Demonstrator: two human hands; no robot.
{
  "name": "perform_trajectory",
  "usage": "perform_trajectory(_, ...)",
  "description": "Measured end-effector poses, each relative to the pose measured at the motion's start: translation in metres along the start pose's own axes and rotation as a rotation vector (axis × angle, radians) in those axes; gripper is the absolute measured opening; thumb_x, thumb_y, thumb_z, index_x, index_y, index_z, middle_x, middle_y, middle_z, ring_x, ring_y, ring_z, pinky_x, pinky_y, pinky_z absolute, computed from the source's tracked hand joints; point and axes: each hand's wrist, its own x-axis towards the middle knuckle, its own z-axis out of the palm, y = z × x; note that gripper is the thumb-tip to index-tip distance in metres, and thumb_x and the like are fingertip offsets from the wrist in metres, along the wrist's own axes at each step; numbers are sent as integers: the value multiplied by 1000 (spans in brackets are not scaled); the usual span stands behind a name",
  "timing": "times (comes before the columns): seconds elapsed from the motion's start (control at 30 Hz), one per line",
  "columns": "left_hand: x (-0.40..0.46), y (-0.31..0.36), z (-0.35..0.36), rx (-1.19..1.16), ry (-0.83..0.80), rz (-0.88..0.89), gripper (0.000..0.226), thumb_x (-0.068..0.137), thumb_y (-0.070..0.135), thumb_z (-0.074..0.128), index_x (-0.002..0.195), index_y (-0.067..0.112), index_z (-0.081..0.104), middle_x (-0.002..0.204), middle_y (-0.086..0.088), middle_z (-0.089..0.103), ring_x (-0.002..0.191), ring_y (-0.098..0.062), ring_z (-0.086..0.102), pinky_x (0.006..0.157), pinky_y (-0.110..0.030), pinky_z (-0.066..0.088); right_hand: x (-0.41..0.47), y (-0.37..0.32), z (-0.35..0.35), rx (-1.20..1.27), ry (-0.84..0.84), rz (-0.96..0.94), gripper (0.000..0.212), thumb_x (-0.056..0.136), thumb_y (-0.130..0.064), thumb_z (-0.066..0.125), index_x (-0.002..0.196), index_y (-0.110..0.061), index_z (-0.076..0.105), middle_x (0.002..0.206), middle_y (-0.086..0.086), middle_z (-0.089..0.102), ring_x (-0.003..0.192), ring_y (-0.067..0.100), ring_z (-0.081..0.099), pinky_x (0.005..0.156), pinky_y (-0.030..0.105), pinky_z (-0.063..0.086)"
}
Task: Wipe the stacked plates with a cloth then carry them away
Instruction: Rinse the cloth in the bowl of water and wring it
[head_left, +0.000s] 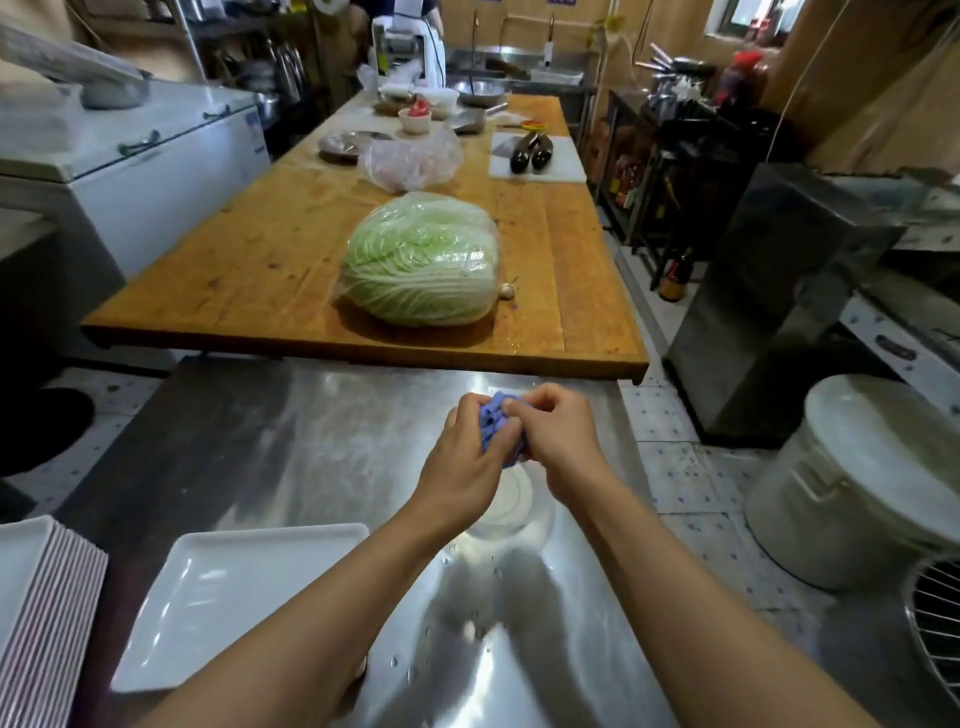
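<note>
My left hand (464, 457) and right hand (558, 441) clamp together on a bunched blue cloth (496, 428) above a small bowl (511, 506), 1 white plate (228, 592) beside the plate stack (36, 618).

A long wooden table (363, 249) runs down the middle of a cluttered kitchen, its near end butting against a steel counter (291, 431) that gleams with reflected light. A white chest freezer (156, 171) stands to the left, and a dark metal cabinet (769, 301) and a lidded white bucket (872, 478) to the right on a pale tiled floor (675, 441) with small blue marks. At the far end are a steel sink (514, 57), tan walls and a small bright window (748, 18).
</note>
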Motion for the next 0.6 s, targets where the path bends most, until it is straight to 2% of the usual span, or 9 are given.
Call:
perform_trajectory(0.07, 6, -8, -1, 10, -35, -23, 17, 97, 34, 42, 107, 21, 45, 99, -6, 57, 83, -21, 59, 59, -37, 53, 4, 3, -1, 134, -90, 131, 11, 89, -10, 59, 80, -4, 59, 67, 11, 57, 53, 16, 55, 43, 23, 45)
perform_trajectory(0.17, 16, -15, -3, -269, -36, -225, 13, 100, 22, 36, 101, 19, 49, 78, -6, 59, 57, -14, 52, 43, -23, 42, 6, 12, -7, 182, -166, 140, 18, 96, -16, 48, 95, -3, 62, 79, 12, 59, 50, 12, 54, 45, 20, 44)
perform_trajectory(0.27, 26, -24, -5, -560, -93, -406, 19, 102, 18, 32, 102, 13, 50, 57, -2, 53, 41, -8, 38, 37, -17, 29, 4, 27, -10, -153, -213, -165, 29, 97, -30, 48, 124, -26, 53, 108, -1, 55, 76, 8, 57, 64, 18, 46)
perform_trajectory(0.33, 30, -26, -5, -735, -172, -493, 16, 101, 13, 33, 91, 13, 46, 48, 0, 48, 35, -7, 33, 34, -12, 23, 1, 35, -4, -384, -265, -387, 37, 94, -40, 48, 130, -30, 47, 111, -6, 50, 91, 3, 52, 78, 14, 42)
perform_trajectory(0.37, 31, -27, -4, -782, -200, -527, 16, 99, 10, 34, 86, 15, 42, 46, 1, 45, 34, -7, 30, 34, -11, 22, 0, 40, 0, -475, -250, -457, 39, 91, -46, 46, 126, -27, 49, 108, -6, 50, 92, 3, 51, 81, 16, 41)
perform_trajectory(0.43, 33, -27, 0, -742, -207, -542, 15, 95, 7, 33, 83, 16, 37, 53, -2, 42, 34, -8, 29, 34, -12, 20, 1, 45, 6, -569, -150, -488, 39, 88, -53, 41, 106, -19, 50, 93, -4, 51, 82, 11, 51, 74, 26, 42)
perform_trajectory(0.47, 33, -28, 3, -662, -186, -517, 14, 95, 10, 32, 83, 16, 36, 58, -4, 41, 35, -8, 29, 35, -14, 21, 4, 46, 8, -573, -108, -466, 37, 91, -52, 41, 96, -16, 48, 83, -3, 51, 75, 15, 50, 69, 29, 42)
perform_trajectory(0.53, 34, -31, 10, -456, -107, -422, 18, 97, 20, 32, 80, 17, 35, 66, -4, 40, 43, -10, 34, 38, -19, 24, 10, 46, 12, -500, -68, -368, 28, 96, -43, 42, 83, -18, 43, 69, -5, 47, 65, 15, 48, 59, 26, 38)
perform_trajectory(0.6, 38, -34, 16, -236, -11, -276, 27, 99, 26, 34, 74, 19, 34, 69, -1, 42, 54, -12, 37, 42, -19, 31, 18, 46, 16, -405, -30, -240, 28, 96, -38, 41, 75, -20, 42, 65, -5, 47, 62, 11, 46, 56, 23, 36)
